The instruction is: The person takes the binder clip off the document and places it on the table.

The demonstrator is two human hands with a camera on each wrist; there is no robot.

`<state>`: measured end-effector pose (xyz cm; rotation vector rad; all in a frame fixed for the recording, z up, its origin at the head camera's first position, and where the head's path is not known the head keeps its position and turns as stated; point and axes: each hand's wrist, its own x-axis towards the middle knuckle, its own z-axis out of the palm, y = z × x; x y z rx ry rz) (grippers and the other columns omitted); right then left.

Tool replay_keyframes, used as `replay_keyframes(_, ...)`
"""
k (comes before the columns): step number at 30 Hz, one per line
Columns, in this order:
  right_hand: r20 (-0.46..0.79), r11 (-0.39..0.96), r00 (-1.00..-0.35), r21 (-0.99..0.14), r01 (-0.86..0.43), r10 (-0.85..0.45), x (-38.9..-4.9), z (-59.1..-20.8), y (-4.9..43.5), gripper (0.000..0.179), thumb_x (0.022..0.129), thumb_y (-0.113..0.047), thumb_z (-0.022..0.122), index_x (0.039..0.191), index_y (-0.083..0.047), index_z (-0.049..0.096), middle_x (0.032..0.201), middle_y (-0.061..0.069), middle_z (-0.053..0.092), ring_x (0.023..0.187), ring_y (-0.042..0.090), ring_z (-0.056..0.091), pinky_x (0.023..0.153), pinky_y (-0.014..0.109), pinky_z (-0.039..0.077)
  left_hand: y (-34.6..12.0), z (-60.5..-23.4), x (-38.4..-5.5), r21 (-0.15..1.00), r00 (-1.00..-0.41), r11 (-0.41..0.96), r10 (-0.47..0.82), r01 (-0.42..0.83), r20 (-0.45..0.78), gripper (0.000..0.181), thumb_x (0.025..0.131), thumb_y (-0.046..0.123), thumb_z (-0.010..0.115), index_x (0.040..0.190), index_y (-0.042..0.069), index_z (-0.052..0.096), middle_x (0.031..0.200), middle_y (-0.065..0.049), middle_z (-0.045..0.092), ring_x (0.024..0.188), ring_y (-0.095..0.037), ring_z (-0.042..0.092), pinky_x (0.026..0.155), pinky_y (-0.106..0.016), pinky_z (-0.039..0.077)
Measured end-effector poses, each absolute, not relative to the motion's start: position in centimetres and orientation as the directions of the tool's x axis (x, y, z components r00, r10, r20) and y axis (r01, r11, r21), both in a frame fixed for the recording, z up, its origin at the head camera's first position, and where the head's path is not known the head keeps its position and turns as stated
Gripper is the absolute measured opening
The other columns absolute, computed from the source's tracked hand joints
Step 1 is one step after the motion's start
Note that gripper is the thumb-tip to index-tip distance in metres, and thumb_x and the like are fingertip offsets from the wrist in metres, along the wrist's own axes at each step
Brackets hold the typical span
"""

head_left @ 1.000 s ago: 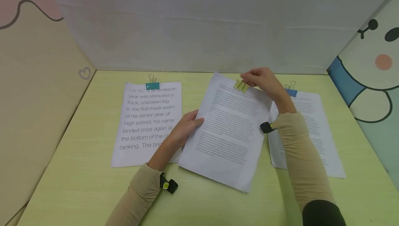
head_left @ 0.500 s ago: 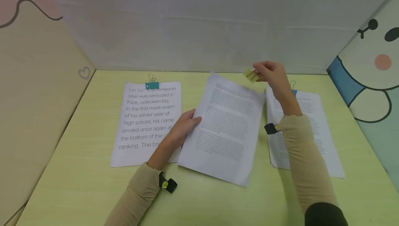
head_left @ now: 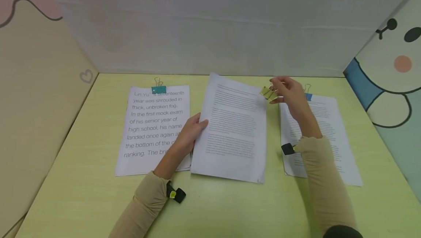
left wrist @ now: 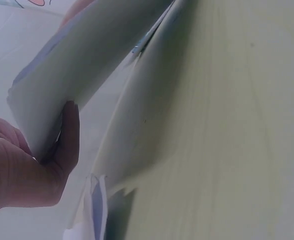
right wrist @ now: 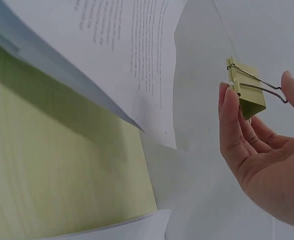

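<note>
A stack of printed paper point(head_left: 230, 132) is held up off the table by my left hand point(head_left: 190, 132), which pinches its left edge with the thumb on top. In the left wrist view the fingers curl under that edge of the paper stack point(left wrist: 82, 65). My right hand point(head_left: 292, 97) holds a yellow binder clip point(head_left: 269, 92) just right of the stack's top corner, apart from the paper. The right wrist view shows the binder clip point(right wrist: 248, 90) between thumb and fingertips, thumb at its wire handles.
Left on the table point(head_left: 213, 208) lies a large-print stack point(head_left: 154, 121) with a teal binder clip point(head_left: 159, 89). On the right, partly under the right forearm, lies another stack point(head_left: 329, 132) with a blue binder clip point(head_left: 308, 96). A white wall point(head_left: 210, 30) stands behind.
The yellow binder clip has come off the held stack's top edge in my right hand, moving right. The stack has turned more upright and shifted slightly left.
</note>
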<state>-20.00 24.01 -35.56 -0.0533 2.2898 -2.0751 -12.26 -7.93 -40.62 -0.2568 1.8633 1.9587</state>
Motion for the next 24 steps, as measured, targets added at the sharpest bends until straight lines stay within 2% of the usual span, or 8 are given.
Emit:
replay_keyframes(8, -0.06, 0.176, -0.996, -0.983, 0.047, -0.066, -19.0, -36.6, 24.6, 0.026, 0.102, -0.029, 0.068, 0.118, -0.008, 0.065, 0.1, 0.0, 0.068, 0.083, 0.017, 0.057, 0.067, 0.027, 0.061, -7.9, -40.8, -12.4, 0.895, -0.889, -0.039, 0.143, -0.443, -0.434, 0.043, 0.11, 0.016, 0.047, 0.152, 0.008, 0.047, 0.116, -0.012, 0.068, 0.097, -0.02, 0.067, 0.086, -0.032, 0.051)
replay_keyframes(15, -0.078, 0.252, -0.989, -0.967, 0.045, -0.124, -18.4, -37.4, 25.1, 0.043, 0.101, -0.019, 0.07, 0.133, 0.005, 0.056, 0.098, 0.0, 0.066, 0.08, 0.014, 0.07, 0.072, 0.03, 0.062, -7.8, -41.0, -12.4, 0.899, -0.893, -0.024, 0.123, -0.438, -0.432, 0.042, 0.11, 0.017, 0.046, 0.151, 0.009, 0.048, 0.12, -0.012, 0.067, 0.102, -0.022, 0.066, 0.088, -0.035, 0.051)
replay_keyframes(20, -0.104, 0.253, -0.974, -0.966, 0.051, -0.202, -18.1, -38.1, 25.4, 0.054, 0.097, -0.009, 0.072, 0.141, 0.011, 0.047, 0.097, 0.002, 0.065, 0.084, 0.015, 0.073, 0.077, 0.034, 0.062, -7.8, -41.3, -12.4, 0.901, -0.897, -0.021, 0.107, -0.433, -0.428, 0.044, 0.11, 0.017, 0.045, 0.153, 0.01, 0.046, 0.127, -0.012, 0.065, 0.111, -0.024, 0.064, 0.094, -0.036, 0.049)
replay_keyframes(24, -0.123, 0.274, -0.965, -0.96, 0.057, -0.231, -17.9, -38.4, 25.6, 0.055, 0.097, -0.004, 0.07, 0.143, 0.013, 0.044, 0.099, 0.006, 0.065, 0.083, 0.015, 0.073, 0.079, 0.035, 0.062, -7.8, -41.4, -12.5, 0.899, -0.895, -0.013, 0.102, -0.439, -0.435, 0.045, 0.11, 0.018, 0.045, 0.155, 0.011, 0.044, 0.129, -0.011, 0.064, 0.114, -0.024, 0.064, 0.095, -0.037, 0.049)
